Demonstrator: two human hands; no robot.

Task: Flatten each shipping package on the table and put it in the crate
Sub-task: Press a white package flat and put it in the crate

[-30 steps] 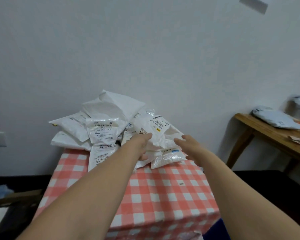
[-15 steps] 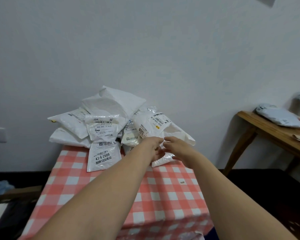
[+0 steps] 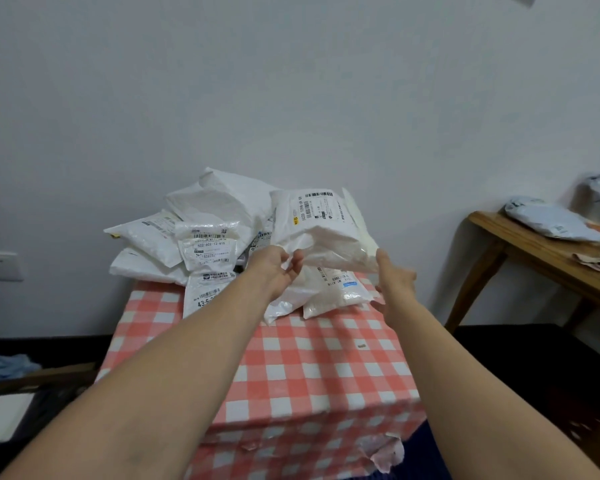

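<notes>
A white shipping package (image 3: 317, 230) with a barcode label is lifted above the pile, tilted up toward the wall. My left hand (image 3: 274, 273) pinches its lower left corner. My right hand (image 3: 394, 282) holds its lower right corner, fingers behind the bag. Under and behind it, a heap of several white packages (image 3: 208, 233) lies at the far end of the table with the red-and-white checked cloth (image 3: 309, 368). No crate is in view.
A wooden side table (image 3: 548, 261) at the right carries a grey mailer (image 3: 551, 221) and other items. A blue cloth (image 3: 0, 363) and a wooden piece lie on the dark floor at the left. The wall stands right behind the pile.
Both hands have taken hold of the labelled package and raised it off the pile; it now hangs spread between them. My right hand moved out to the right.
</notes>
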